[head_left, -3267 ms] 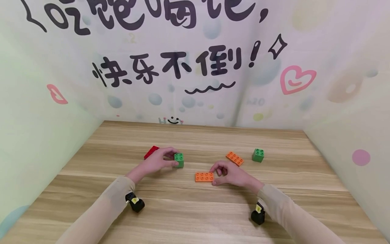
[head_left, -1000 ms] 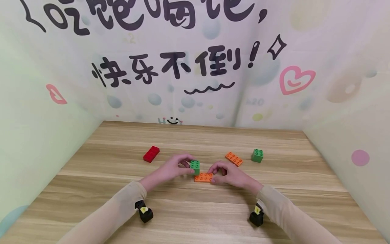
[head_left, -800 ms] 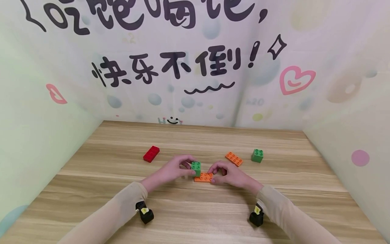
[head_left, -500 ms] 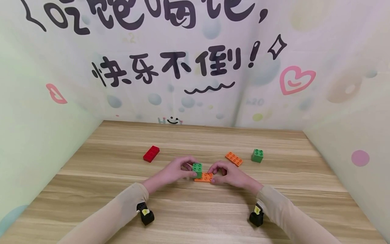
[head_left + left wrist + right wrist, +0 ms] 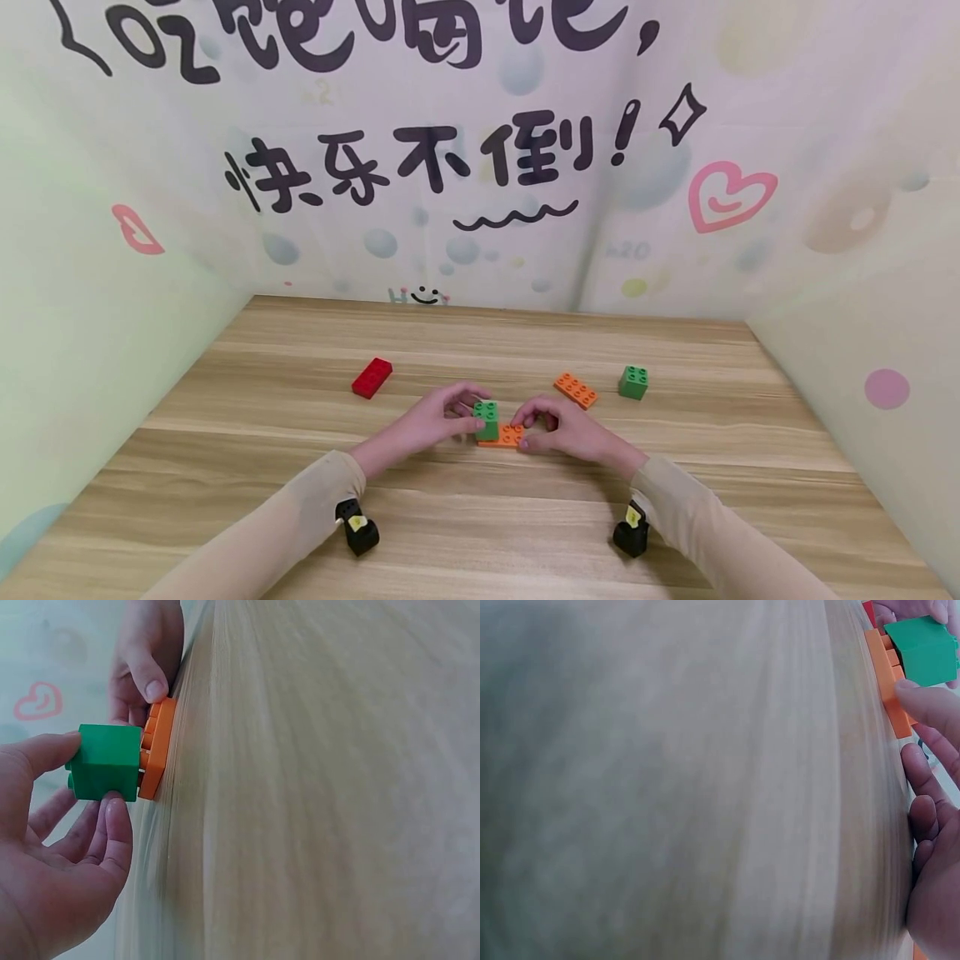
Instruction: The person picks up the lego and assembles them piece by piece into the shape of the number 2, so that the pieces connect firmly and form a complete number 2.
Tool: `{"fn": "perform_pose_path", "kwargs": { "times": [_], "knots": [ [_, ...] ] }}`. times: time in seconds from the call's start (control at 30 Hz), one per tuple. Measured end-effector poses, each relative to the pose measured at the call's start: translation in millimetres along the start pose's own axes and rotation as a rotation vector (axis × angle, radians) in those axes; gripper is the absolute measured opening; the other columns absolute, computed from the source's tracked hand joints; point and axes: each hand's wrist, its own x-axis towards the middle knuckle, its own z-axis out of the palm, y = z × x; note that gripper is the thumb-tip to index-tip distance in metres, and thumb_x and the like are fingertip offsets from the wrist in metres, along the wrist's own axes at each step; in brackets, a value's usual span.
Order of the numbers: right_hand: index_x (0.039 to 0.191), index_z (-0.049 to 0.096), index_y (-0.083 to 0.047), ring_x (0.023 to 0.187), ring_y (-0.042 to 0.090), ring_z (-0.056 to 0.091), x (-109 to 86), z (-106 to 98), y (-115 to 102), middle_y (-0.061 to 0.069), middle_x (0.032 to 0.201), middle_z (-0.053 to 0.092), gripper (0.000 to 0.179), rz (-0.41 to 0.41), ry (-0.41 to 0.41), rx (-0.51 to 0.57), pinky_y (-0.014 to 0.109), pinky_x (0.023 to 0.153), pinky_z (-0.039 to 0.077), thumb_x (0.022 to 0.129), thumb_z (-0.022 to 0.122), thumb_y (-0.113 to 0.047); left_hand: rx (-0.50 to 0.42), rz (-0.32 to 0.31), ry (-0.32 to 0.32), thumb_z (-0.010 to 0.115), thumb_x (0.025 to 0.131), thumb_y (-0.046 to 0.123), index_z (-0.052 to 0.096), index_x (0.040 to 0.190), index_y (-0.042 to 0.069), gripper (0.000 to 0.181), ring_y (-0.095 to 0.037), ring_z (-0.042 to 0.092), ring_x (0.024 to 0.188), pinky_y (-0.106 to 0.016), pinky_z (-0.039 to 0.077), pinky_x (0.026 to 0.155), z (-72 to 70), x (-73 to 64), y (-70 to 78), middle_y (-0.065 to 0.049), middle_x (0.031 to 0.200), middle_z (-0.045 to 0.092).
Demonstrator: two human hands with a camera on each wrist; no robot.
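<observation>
While the left hand [image 5: 435,417] pinches a green block [image 5: 486,422] between thumb and fingers, the right hand [image 5: 567,429] grips the right end of an orange plate [image 5: 507,437] on the bench [image 5: 480,517]. The plate's long axis runs left to right; the block stands upright over the end nearer the left hand, studs [image 5: 145,759] showing beneath it, so it seems not fully seated. Farther out lie a red brick [image 5: 372,378], a second orange plate [image 5: 576,390] and a second green block [image 5: 633,382]. Black lettering [image 5: 431,162] on the backdrop [image 5: 337,250] reads "快乐不倒!"; the yellow wrist labels [image 5: 358,522] are illegible.

Wood-grain tabletop [image 5: 491,521], pale back wall [image 5: 337,237], black lettering [image 5: 432,160], pink heart [image 5: 731,200]
</observation>
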Motion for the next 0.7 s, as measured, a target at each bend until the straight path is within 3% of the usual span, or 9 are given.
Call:
{"fn": "perform_pose_path", "kwargs": {
  "times": [0.43,0.7],
  "knots": [
    [0.108,0.069,-0.018,0.076,0.013,0.044,0.3,0.8,1.1,0.007,0.101,0.064,0.025,-0.003,0.007,-0.009,0.021,0.067,0.035,0.086,0.078,-0.022,-0.053,0.006,-0.002,0.068,0.094,0.017,0.062,0.119,0.012,0.027,-0.019,0.06,0.1,-0.033,0.054,0.078,0.6,-1.2,1.6,-0.012,0.119,0.063],
    [0.107,0.069,-0.017,0.076,0.014,0.044,-0.1,0.5,0.6,0.007,0.1,0.064,0.024,0.0,0.01,-0.008,0.02,0.067,0.035,0.085,0.078,-0.022,-0.028,-0.004,0.03,0.069,0.093,0.017,0.064,0.116,0.014,0.024,-0.019,0.061,0.1,-0.032,0.053,0.077,2.5,-0.5,2.7,-0.009,0.117,0.065]
  ]
}}
